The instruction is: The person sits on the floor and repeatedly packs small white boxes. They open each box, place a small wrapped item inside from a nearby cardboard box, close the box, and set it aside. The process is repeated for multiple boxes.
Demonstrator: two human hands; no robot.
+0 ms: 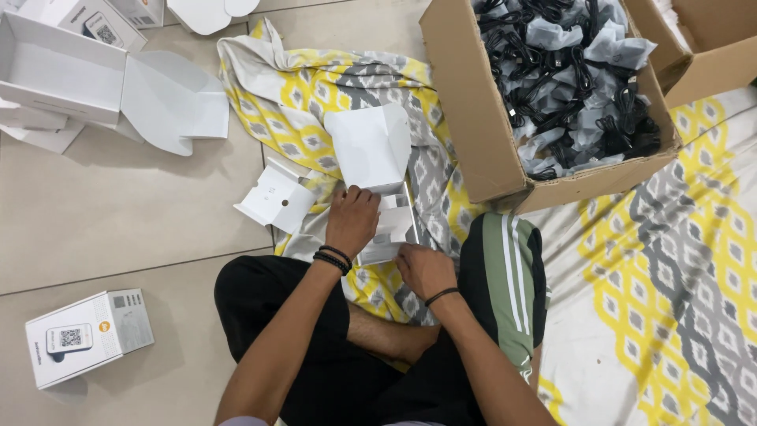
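Observation:
A small white carton (378, 170) with its lid flap raised lies on the patterned cloth in front of my crossed legs. My left hand (352, 218) rests on top of the carton's open body, fingers curled over its upper edge. My right hand (424, 270) grips the carton's lower right corner. A folded white cardboard insert (277, 196) lies just left of the carton, apart from both hands.
A large brown box (481, 134) full of bagged black cables stands at upper right, with a second brown box (710, 55) beside it. Open white cartons (71, 71) lie at upper left on the tile floor. A closed printed white box (87, 335) sits at lower left.

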